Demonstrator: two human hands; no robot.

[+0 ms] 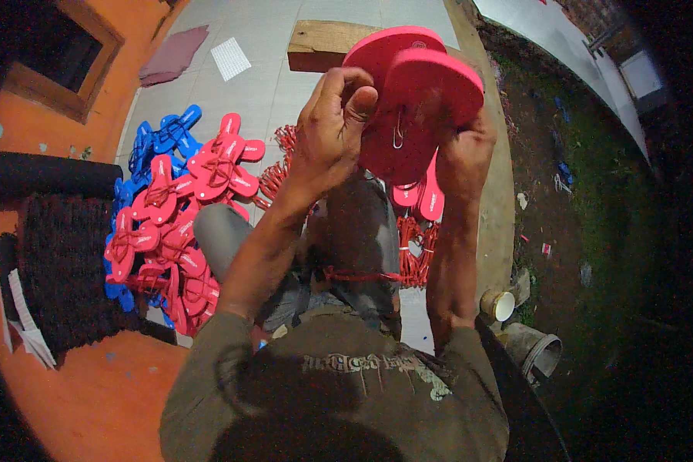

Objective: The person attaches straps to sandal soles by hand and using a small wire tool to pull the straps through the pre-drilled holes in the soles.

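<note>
Up in front of me are two pink flip-flop soles (435,85), overlapping and tilted. My left hand (333,127) grips their left edge, its fingers curled and the thumb raised beside the sole. On the other side my right hand (470,150) is closed round the right edge; its fingers are partly hidden behind the soles. A small bent metal hook (397,131) shows against the lower sole's face; what it is fixed to cannot be made out. Below, a red strap (362,276) lies across my lap.
Pink flip-flops (219,165) and blue flip-flops (177,131) are heaped at left. Red straps (416,250) lie bundled beside my legs. A wooden block (316,45) stands ahead on the tiles. A black roll (50,177) lies far left; a concrete edge (497,200) borders soil at right.
</note>
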